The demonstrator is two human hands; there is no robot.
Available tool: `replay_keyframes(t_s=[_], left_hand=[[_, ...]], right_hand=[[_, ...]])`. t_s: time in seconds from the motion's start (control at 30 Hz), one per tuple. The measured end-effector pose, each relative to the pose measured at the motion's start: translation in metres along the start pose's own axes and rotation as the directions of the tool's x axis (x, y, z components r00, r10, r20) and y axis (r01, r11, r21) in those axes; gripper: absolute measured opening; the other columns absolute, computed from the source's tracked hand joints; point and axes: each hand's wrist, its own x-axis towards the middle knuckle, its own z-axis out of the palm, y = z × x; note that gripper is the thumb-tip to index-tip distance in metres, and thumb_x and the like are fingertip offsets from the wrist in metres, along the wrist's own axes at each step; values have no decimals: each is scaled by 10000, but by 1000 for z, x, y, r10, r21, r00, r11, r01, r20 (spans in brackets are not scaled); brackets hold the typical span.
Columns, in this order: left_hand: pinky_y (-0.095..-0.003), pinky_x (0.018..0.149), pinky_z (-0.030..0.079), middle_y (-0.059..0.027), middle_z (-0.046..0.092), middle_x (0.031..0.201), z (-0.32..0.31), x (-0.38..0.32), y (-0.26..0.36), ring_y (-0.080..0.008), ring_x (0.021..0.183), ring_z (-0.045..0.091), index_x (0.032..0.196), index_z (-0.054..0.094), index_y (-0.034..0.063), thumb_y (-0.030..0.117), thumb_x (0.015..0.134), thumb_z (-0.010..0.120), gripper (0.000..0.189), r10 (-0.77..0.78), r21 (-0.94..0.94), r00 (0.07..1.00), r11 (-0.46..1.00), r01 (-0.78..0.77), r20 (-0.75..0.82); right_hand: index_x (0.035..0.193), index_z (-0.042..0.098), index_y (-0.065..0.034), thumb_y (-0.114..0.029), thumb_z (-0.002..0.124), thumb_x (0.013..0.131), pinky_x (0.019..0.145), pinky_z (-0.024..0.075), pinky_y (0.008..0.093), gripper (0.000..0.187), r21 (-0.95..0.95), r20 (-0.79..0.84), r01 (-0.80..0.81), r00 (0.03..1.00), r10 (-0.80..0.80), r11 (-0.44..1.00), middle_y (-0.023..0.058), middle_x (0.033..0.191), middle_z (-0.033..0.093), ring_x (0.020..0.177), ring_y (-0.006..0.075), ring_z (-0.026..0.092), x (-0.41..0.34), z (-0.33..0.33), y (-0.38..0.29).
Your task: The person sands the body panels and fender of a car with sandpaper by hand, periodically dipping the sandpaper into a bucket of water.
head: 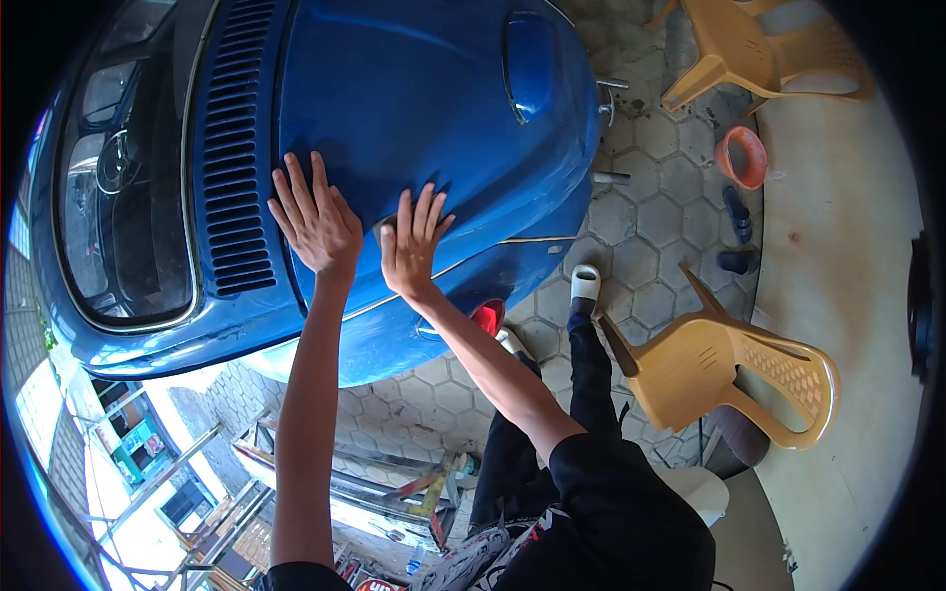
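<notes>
A blue car with a rounded rear lid stands before me, its painted panel under both hands. My left hand rests flat on the lid near its edge by the louvred vent slots, fingers spread and nothing visible in it. To its right, my right hand presses palm down on the lid. A small grey piece, possibly sandpaper, shows at its thumb side; the hand covers the rest. The rear window lies beyond the vents.
A red tail lamp sits close below my right forearm. Tan plastic chairs stand on hexagonal paving. An orange bucket and dark sandals lie by the wall. A metal frame stands at lower left.
</notes>
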Motion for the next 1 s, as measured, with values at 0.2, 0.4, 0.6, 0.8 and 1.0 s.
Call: replay_keyframes(t_s=[0.2, 0.4, 0.6, 0.8, 1.0], left_hand=[[-536, 1224, 181, -100, 299, 1626, 10, 6, 9, -332, 1516, 229, 1514, 433, 219, 258, 1036, 397, 481, 63, -44, 995, 997, -67, -74], [-522, 1225, 214, -34, 520, 1491, 4, -7, -7, -299, 1485, 320, 1259, 686, 187, 203, 994, 533, 306, 445, -207, 892, 868, -451, -78], [-560, 1205, 242, -53, 528, 1481, -14, -35, -15, -315, 1480, 326, 1242, 687, 162, 119, 954, 589, 308, 349, -299, 926, 877, -376, -142], [-569, 1190, 257, -81, 524, 1481, -12, -113, -31, -326, 1478, 327, 1257, 667, 157, 137, 977, 576, 296, 347, -372, 938, 870, -323, -1], [-531, 1152, 338, -143, 515, 1470, -26, -162, -75, -380, 1416, 408, 1289, 626, 89, 138, 981, 548, 322, 261, -534, 964, 822, -197, 48]], right_hand=[[1605, 204, -122, -483, 242, 1065, 1118, -101, 716, 651, -57, -98, -26, 995, 20, 998, 183, 1673, 60, 1537, 408, -21, -1, -12, 101], [1607, 146, -99, -536, 152, 1057, 1096, -17, 769, 703, 105, -235, -571, 781, 578, 814, 206, 1664, 73, 1524, 449, 44, 100, -68, 146], [1593, 97, -12, -493, 221, 1065, 1099, 56, 767, 725, 12, -147, -305, 942, 303, 952, 302, 1634, 9, 1499, 515, 35, -23, -1, 69], [1579, 109, 23, -450, 252, 1071, 1108, 88, 755, 709, -87, -163, -182, 972, 167, 979, 319, 1624, 48, 1499, 513, 62, -52, 1, 96], [1570, 118, 52, -411, 284, 1070, 1111, 66, 748, 701, 24, -258, -352, 902, 345, 936, 326, 1623, 37, 1495, 528, 26, -36, 5, 93]])
